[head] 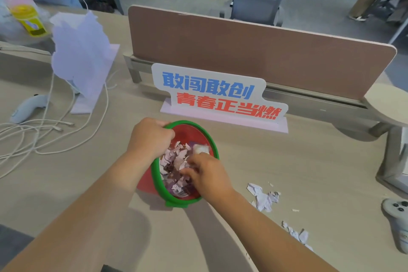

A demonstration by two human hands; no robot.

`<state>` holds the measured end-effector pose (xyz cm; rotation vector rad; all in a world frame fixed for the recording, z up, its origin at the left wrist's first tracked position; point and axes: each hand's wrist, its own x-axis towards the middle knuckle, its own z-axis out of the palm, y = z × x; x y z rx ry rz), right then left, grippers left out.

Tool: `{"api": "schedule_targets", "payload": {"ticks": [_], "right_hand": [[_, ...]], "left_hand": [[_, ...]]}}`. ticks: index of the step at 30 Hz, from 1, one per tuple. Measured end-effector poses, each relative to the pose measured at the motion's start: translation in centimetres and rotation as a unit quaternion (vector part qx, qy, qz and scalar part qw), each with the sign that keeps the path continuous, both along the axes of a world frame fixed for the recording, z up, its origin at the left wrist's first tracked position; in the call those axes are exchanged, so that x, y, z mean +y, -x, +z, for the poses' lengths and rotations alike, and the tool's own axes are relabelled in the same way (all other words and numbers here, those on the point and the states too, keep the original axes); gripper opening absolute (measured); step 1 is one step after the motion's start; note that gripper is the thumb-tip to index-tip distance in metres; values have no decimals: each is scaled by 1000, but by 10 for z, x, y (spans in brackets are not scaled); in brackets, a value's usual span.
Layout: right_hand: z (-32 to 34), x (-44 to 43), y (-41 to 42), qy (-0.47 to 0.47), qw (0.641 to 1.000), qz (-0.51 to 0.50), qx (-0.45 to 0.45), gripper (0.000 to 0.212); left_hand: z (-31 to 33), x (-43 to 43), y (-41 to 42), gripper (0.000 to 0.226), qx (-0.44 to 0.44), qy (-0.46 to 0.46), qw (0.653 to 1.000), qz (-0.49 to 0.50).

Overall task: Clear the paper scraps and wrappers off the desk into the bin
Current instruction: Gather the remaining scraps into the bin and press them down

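A small red bin with a green rim (194, 130) stands on the desk in front of me, tilted toward me and filled with pale paper scraps (174, 159) and clear wrappers. My left hand (150, 137) grips the bin's far left rim. My right hand (205, 174) reaches into the bin's mouth, fingers curled among the scraps; whether it holds any is hidden. More torn paper scraps (263, 197) lie on the desk to the right of the bin, and another small heap (297, 234) lies nearer the front edge.
A slogan sign (220, 97) stands behind the bin, before a brown divider panel (254, 51). White cables (44, 134) and a white controller (28, 107) lie at left, a second controller (397, 221) at right. A pale paper stand (81, 55) and a yellow bottle (27, 20) are far left.
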<state>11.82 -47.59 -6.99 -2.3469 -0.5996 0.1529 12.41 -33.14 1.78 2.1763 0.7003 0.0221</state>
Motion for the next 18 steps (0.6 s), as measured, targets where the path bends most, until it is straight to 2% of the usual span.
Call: {"api": "schedule_targets", "payload": {"ticks": [4, 6, 10, 13, 15, 18], "right_hand": [[0, -2, 5, -41, 997, 62, 26, 36], [4, -6, 8, -63, 996, 48, 34, 32], [4, -31, 5, -136, 989, -41, 33, 24], [-14, -66, -7, -172, 964, -199, 46, 22], [-37, -98, -16, -133, 943, -296, 69, 23], [-75, -152, -16, -16, 927, -358, 107, 27]], "left_hand": [[-3, -5, -2, 25, -1, -30, 1000, -9], [-5, -8, -3, 25, 1, -38, 999, -13], [-5, -12, -4, 28, 5, -38, 999, -14], [-6, -16, -6, 25, 7, -49, 999, -14], [-6, -17, -7, 24, 7, -56, 998, -15], [-6, -21, -9, 23, 10, -56, 998, -19]]}}
